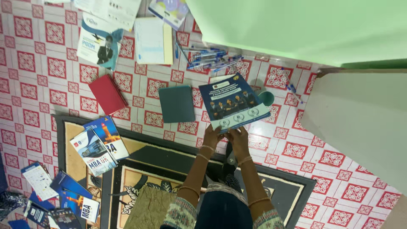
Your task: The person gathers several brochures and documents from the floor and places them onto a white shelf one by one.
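Both my hands reach forward and grip the near edge of a dark blue booklet (233, 101) with a group photo on its cover. My left hand (210, 136) pinches its lower left part. My right hand (238, 138) holds the lower middle of the same edge. The booklet hangs tilted just above the red-and-white patterned floor tiles (55, 68). A teal cup (267, 97) peeks out behind its right corner. A plain dark teal book (176, 104) lies on the tiles just left of it.
A red book (107, 94) lies further left. Several blue pens (210, 58) are heaped behind the booklet. Brochures (99, 144) lie on a dark patterned rug (169, 165), with more papers (152, 40) at the back. A green wall (296, 25) and a pale slab (360, 114) stand at the right.
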